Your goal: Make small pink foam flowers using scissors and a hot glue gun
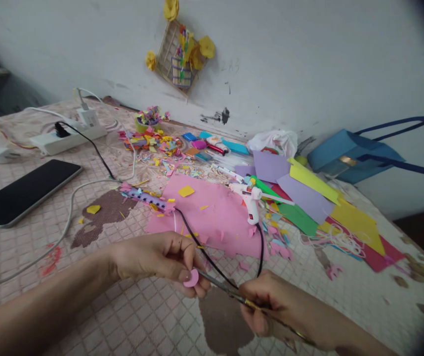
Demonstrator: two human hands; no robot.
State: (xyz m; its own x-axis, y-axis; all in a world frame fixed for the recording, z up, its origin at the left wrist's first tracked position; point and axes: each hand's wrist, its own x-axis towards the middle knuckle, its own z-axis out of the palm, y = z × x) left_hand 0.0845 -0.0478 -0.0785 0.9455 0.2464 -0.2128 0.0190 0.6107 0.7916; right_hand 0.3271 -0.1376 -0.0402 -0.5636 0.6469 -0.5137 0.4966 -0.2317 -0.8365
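My left hand pinches a small round pink paper piece between thumb and fingers. In my right hand is a pair of scissors, its blades pointing left and their tips at the pink piece. Beyond the hands, a pink paper sheet lies on the table with a yellow scrap on it. A white glue gun rests on the sheet's right part. To the left of the sheet is a purple decorated tube.
A phone and a power strip lie at left. Paper scraps are heaped at the back. Coloured paper sheets and a blue bag are at right. A black cable runs behind both hands.
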